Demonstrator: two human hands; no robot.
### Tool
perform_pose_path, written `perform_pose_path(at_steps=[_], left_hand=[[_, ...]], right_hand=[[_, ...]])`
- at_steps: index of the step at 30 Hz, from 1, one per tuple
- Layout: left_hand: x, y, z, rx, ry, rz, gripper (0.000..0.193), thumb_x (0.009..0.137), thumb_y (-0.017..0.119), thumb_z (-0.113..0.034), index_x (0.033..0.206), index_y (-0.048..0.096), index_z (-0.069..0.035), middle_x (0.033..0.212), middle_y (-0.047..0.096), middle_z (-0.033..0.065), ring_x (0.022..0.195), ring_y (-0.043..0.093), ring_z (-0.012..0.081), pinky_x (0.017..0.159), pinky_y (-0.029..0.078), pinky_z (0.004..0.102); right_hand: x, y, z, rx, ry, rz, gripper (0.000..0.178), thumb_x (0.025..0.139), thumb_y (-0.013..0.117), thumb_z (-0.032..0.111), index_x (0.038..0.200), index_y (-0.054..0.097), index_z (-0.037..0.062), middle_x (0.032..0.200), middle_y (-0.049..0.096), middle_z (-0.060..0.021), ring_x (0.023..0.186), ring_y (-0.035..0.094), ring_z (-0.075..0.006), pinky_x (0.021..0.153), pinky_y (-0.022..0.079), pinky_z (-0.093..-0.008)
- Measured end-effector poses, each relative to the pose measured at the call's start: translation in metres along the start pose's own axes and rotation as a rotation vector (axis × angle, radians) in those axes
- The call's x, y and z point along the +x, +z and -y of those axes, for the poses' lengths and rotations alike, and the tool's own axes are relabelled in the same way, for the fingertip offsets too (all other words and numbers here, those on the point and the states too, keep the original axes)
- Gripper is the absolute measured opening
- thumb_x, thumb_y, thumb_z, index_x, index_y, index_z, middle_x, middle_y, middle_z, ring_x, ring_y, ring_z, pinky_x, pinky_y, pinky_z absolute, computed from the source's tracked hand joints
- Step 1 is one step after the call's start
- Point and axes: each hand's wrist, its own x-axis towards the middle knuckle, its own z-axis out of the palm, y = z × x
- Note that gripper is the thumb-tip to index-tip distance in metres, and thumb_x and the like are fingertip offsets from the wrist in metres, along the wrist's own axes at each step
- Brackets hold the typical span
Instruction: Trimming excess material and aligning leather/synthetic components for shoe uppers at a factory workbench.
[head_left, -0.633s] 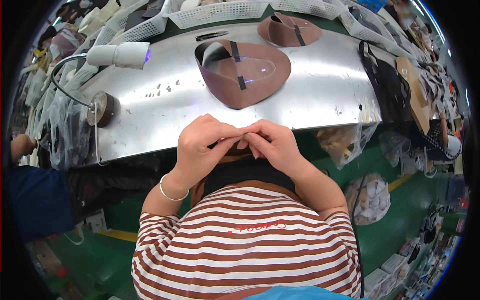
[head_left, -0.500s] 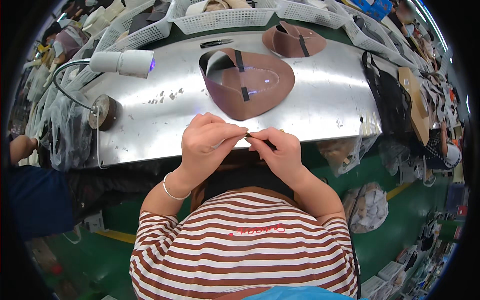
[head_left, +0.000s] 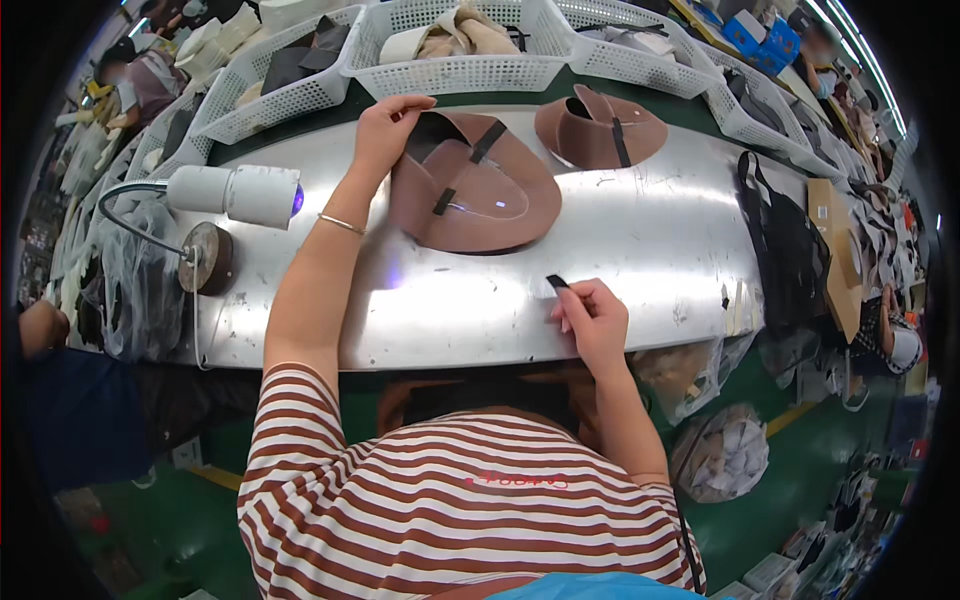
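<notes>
A brown leather shoe upper (head_left: 485, 215) lies on the metal worktable with a black strip across each side of its opening. My left hand (head_left: 388, 138) reaches over to its far left edge, fingers closed on the raised rim there. Between the thumb and forefinger of my right hand (head_left: 597, 318) is a short black strip (head_left: 557, 283), held just above the near part of the table and apart from the upper. Farther back to the right sits a second brown upper (head_left: 590, 140), also with a black strip; no hand touches it.
A white gooseneck lamp (head_left: 235, 193) on a round base stands left of the upper. White mesh baskets (head_left: 460, 78) of pieces line the table's far side. A black bag (head_left: 770, 230) and a cardboard piece (head_left: 832, 255) hang at the right edge. People are nearby.
My hands have moved apart. The left went forward and took hold of the upper's rim, turning it slightly; the right moved right with the black strip. The view has shifted a little.
</notes>
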Motion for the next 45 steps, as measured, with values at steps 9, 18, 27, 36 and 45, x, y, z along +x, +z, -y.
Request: perform_pose_path(at_steps=[9, 18, 27, 36, 45], left_hand=[[-0.004, 0.016, 0.016, -0.106, -0.327, 0.107, 0.029, 0.089, 0.059, -0.024, 0.11, 0.065, -0.003, 0.095, 0.069, 0.0112, 0.085, 0.063, 0.0174, 0.078, 0.048, 0.0289], [-0.011, 0.012, 0.01, 0.103, -0.109, 0.042, 0.022, 0.086, 0.059, -0.02, 0.099, 0.067, -0.005, 0.096, 0.066, 0.0155, 0.088, 0.063, 0.0303, 0.079, 0.049, 0.0393], [-0.019, 0.022, 0.012, 0.713, -0.083, 0.25, 0.015, 0.079, 0.048, -0.007, 0.092, 0.055, -0.008, 0.09, 0.063, 0.0148, 0.079, 0.062, 0.0382, 0.068, 0.049, 0.05], [-0.054, -0.003, -0.02, 0.058, -0.251, -0.171, 0.013, 0.081, 0.058, -0.01, 0.094, 0.06, -0.008, 0.07, 0.062, 0.0085, 0.062, 0.06, 0.0252, 0.059, 0.044, 0.0353], [-0.134, -0.074, -0.108, 0.121, 0.014, 0.089, 0.019, 0.082, 0.067, -0.008, 0.101, 0.069, -0.007, 0.082, 0.061, 0.004, 0.059, 0.051, 0.0122, 0.056, 0.043, 0.024]], right_hand=[[0.0, 0.0, -0.001, -0.005, -0.025, -0.007, 0.004, 0.089, 0.06, 0.002, 0.086, 0.058, -0.0006, 0.069, 0.062, -0.0037, 0.056, 0.05, -0.0044, 0.052, 0.04, -0.0181], [-0.004, 0.001, -0.002, -0.044, -0.079, 0.008, 0.004, 0.089, 0.059, 0.003, 0.088, 0.059, -0.0009, 0.071, 0.062, -0.0031, 0.058, 0.05, -0.0046, 0.053, 0.039, -0.0182], [0.004, 0.0, 0.001, -0.001, 0.02, -0.009, 0.009, 0.091, 0.057, 0.005, 0.098, 0.061, 0.0, 0.066, 0.06, -0.002, 0.055, 0.048, -0.0038, 0.051, 0.038, -0.0177], [0.015, 0.002, -0.002, -0.004, -0.015, 0.05, 0.017, 0.092, 0.056, 0.009, 0.106, 0.062, 0.0008, 0.066, 0.06, -0.0019, 0.051, 0.048, -0.0039, 0.048, 0.038, -0.0182], [0.008, -0.002, -0.003, 0.113, -0.018, 0.022, 0.012, 0.094, 0.055, 0.011, 0.097, 0.058, -0.0003, 0.069, 0.062, -0.0044, 0.052, 0.05, -0.0048, 0.049, 0.04, -0.018]])
